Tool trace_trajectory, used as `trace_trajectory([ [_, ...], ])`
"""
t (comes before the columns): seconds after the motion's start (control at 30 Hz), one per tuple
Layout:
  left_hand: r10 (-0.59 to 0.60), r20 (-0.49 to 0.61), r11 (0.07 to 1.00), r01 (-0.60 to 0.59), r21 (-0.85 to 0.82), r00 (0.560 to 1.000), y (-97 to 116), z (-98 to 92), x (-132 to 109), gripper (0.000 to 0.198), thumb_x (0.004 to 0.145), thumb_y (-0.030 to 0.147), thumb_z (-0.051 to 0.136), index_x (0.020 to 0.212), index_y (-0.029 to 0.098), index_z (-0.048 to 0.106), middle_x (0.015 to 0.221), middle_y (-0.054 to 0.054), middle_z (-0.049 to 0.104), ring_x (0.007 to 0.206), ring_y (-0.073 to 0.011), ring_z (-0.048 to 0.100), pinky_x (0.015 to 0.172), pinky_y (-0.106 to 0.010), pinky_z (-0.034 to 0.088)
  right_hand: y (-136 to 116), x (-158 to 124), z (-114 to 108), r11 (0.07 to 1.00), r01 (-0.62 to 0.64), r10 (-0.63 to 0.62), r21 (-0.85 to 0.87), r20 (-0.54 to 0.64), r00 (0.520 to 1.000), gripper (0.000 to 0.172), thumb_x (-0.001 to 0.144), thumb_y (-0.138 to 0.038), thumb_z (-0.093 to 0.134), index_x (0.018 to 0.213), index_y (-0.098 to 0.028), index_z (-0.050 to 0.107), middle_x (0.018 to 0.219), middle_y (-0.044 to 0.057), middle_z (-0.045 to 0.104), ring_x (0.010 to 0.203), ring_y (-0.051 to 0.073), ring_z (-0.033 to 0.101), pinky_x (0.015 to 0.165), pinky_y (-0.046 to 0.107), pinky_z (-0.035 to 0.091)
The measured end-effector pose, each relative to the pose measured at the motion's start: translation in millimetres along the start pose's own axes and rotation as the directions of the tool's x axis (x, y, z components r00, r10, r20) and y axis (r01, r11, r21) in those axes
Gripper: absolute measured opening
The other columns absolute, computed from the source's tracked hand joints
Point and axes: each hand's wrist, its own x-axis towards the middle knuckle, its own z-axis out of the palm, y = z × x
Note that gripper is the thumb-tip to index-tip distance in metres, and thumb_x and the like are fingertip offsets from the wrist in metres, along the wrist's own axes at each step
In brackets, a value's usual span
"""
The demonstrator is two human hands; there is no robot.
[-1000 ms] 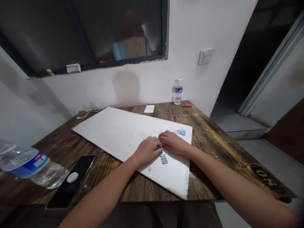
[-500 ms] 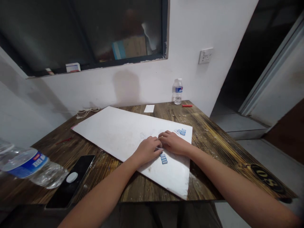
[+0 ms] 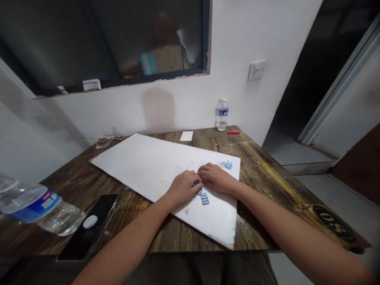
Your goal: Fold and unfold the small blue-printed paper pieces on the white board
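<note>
A white board (image 3: 142, 158) lies at a slant on the wooden table. On its right half, my left hand (image 3: 184, 185) and my right hand (image 3: 216, 177) meet at the fingertips. Both have curled fingers, and what they pinch, if anything, is hidden beneath them. Small blue-edged pieces (image 3: 204, 198) lie in a short row just below the fingers, with another bit of blue showing by my left thumb. A second cluster of blue-edged pieces (image 3: 227, 164) rests near the board's right corner. Faint pencil-like marks show left of the hands.
To the left are a large water bottle (image 3: 44, 204) and a black phone (image 3: 101, 211) with a white round cap (image 3: 90, 221) on it. Along the back are a white cable (image 3: 109, 139), a white paper (image 3: 186, 136), a small bottle (image 3: 222, 114) and a red pen-like stick (image 3: 234, 132).
My left thumb and fingers have drawn in slightly, so more of the blue pieces below them shows. My right hand is nearly still.
</note>
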Motion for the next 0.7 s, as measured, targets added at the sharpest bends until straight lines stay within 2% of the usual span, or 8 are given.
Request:
trace_trajectory([
  [0.3, -0.159, -0.094, 0.987, 0.158, -0.021, 0.983, -2.0, -0.3, 0.5, 0.015, 0.086, 0.029, 0.056, 0.084, 0.022, 0.068, 0.089, -0.003, 0.069, 0.084, -0.0197, 0.061, 0.073, -0.031, 0.044, 0.0, 0.1, -0.5, 1.000, -0.009, 0.009, -0.002, -0.027, 1.000, 0.020, 0.091, -0.025, 0.058, 0.108, -0.020, 0.067, 0.108, 0.009, 0.067, 0.101, 0.022, 0.055, 0.088, 0.036, 0.044],
  [0.47, -0.247, -0.119, 0.969, 0.247, -0.014, 0.962, -3.6, -2.2, 1.5, 0.016, 0.086, 0.032, 0.058, 0.078, 0.023, 0.069, 0.081, -0.002, 0.070, 0.075, -0.0187, 0.061, 0.063, -0.028, 0.039, -0.8, -0.3, -1.3, 1.000, -0.024, 0.023, -0.006, -0.029, 0.999, 0.020, 0.092, -0.026, 0.058, 0.109, -0.021, 0.068, 0.108, 0.008, 0.068, 0.100, 0.021, 0.056, 0.086, 0.035, 0.043],
  [0.7, -0.353, -0.174, 0.935, 0.337, -0.113, 0.919, -2.1, -6.8, 1.1, 0.021, 0.085, 0.038, 0.059, 0.072, 0.023, 0.067, 0.075, 0.001, 0.070, 0.070, -0.0164, 0.060, 0.057, -0.027, 0.032, -2.2, 0.5, -1.7, 0.999, -0.043, 0.042, -0.025, -0.033, 0.999, 0.019, 0.092, -0.025, 0.056, 0.106, -0.021, 0.069, 0.107, 0.007, 0.069, 0.100, 0.021, 0.056, 0.084, 0.034, 0.041],
])
